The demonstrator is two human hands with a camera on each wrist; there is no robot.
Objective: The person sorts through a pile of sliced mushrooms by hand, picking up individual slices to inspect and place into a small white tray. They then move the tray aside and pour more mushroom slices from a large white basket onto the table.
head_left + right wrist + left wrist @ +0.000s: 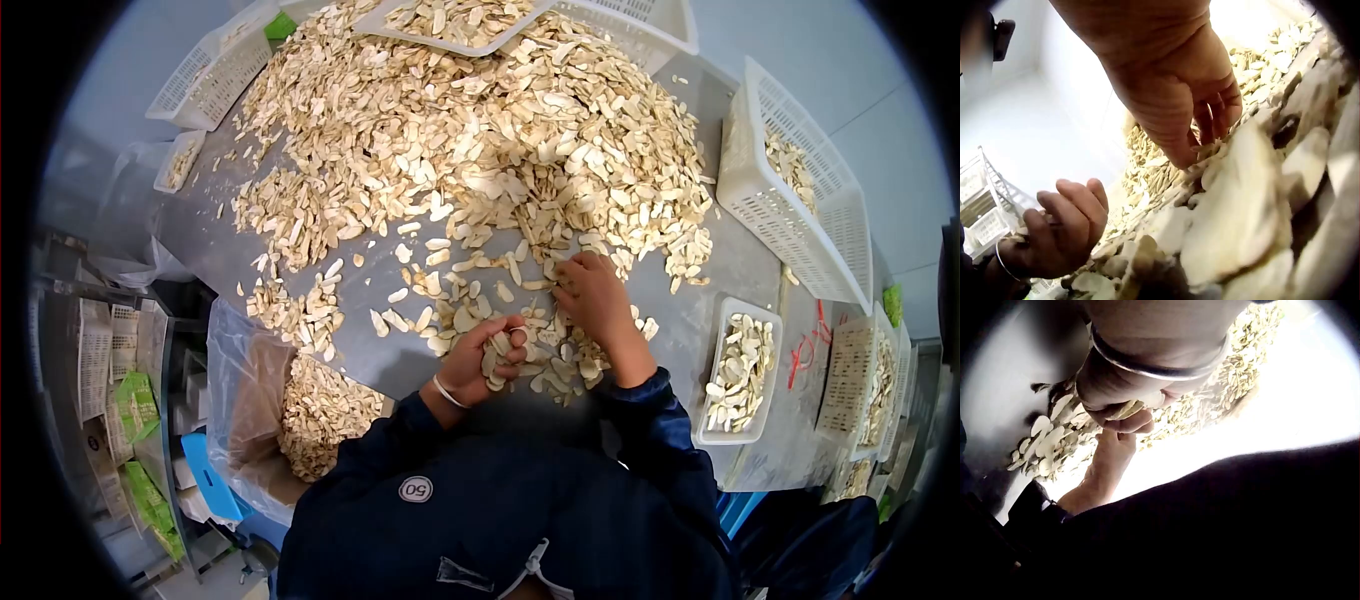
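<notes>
Now the left hand (487, 360) is clutching light, brittle slices (497, 352); the right hand (592, 300) is pinching flat edges at twelve o'clock.

The left hand (480, 362) is curled into a loose fist, fingers wrapped round a small stack of pale slices (495, 352), a thin band at its wrist. The right hand (592, 297) reaches further forward — palm down, fingertips bent to the counter — both forearms in dark blue sleeves.
</notes>
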